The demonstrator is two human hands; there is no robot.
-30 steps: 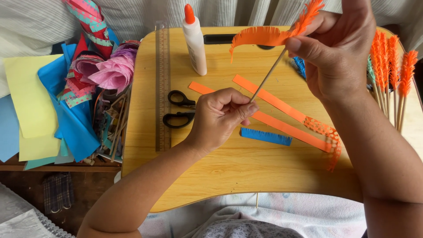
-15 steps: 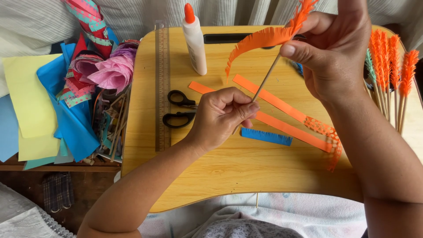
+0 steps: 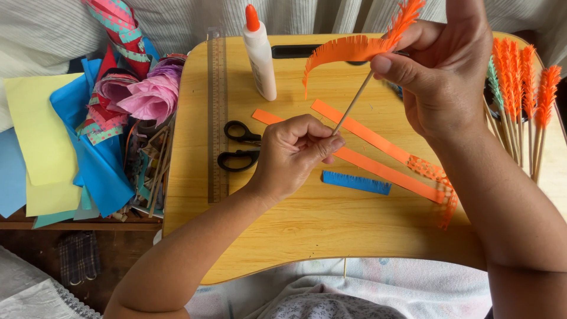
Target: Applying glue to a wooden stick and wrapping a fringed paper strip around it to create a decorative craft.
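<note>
Since a second ago the right hand [image 3: 449, 77] has lifted slightly, drawing the fringed orange paper strip [image 3: 348, 50] higher around the wooden skewer [image 3: 353, 106]. The left hand [image 3: 295, 153] pinches the skewer's lower end; the right pinches strip and skewer top together. The skewer slants from lower left up to upper right above the wooden lap table [image 3: 307, 230]. Pulled hard, the thin fringe could probably tear or unwind

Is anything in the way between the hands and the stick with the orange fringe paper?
Nothing visible: the left hand already pinches the stick at its lower end, and the right hand holds the orange fringed strip at its top.
</note>
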